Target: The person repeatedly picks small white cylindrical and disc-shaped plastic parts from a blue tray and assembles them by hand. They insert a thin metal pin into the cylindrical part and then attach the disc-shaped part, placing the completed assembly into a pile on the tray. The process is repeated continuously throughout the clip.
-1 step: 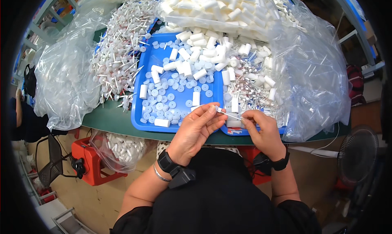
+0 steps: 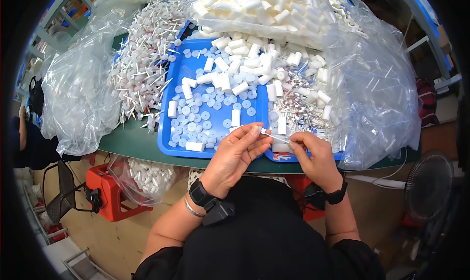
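Observation:
In front of me both hands are on one small part, a thin white stick with a small white end piece (image 2: 275,136). My left hand (image 2: 240,145) pinches the end piece between thumb and fingertips. The stick's other end sits in the pinch of my right hand (image 2: 316,157). Behind my left hand lies a blue tray (image 2: 169,128) holding translucent round discs (image 2: 206,125) and white cylinders (image 2: 195,146). Beyond my right hand, a second blue tray (image 2: 339,155) bears a heap of thin metal-and-white pieces (image 2: 301,111) mixed with white cylinders.
Disc-ended white sticks (image 2: 142,74) are heaped at the left. A clear bag of white cylinders (image 2: 274,11) lies at the back. Plastic sheeting (image 2: 377,89) covers the right side. A red stool (image 2: 105,194) and another bag (image 2: 149,179) stand below the green table edge (image 2: 132,143).

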Available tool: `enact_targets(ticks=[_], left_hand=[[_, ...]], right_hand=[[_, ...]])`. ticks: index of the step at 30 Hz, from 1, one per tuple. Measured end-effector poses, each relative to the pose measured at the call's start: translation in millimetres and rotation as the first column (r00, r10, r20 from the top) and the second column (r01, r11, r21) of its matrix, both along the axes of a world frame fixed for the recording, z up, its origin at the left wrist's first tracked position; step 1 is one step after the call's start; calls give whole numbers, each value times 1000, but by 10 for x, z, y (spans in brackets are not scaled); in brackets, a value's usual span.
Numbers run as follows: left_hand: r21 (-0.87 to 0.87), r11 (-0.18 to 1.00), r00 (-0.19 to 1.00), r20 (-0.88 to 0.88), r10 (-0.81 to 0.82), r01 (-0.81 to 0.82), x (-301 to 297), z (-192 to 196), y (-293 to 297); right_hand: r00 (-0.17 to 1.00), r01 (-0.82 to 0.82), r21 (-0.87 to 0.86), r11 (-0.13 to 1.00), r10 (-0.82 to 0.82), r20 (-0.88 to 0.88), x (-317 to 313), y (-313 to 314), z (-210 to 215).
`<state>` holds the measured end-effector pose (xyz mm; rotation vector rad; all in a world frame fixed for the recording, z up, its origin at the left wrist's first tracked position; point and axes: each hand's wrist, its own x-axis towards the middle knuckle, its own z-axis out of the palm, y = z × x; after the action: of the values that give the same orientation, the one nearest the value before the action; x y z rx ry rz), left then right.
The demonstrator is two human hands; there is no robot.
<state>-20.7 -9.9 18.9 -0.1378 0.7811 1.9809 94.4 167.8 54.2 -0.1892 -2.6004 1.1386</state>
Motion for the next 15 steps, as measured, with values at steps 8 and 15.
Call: enact_targets(ticks=[8, 15], left_hand=[[-17, 1000, 1000, 9, 24, -24, -6, -56, -8], [-25, 999, 1000, 1, 29, -29, -3, -68, -22]], right_hand=[[999, -12, 54, 998, 14, -38, -34, -33, -22], [998, -15, 124, 992, 23, -61, -55, -61, -23]])
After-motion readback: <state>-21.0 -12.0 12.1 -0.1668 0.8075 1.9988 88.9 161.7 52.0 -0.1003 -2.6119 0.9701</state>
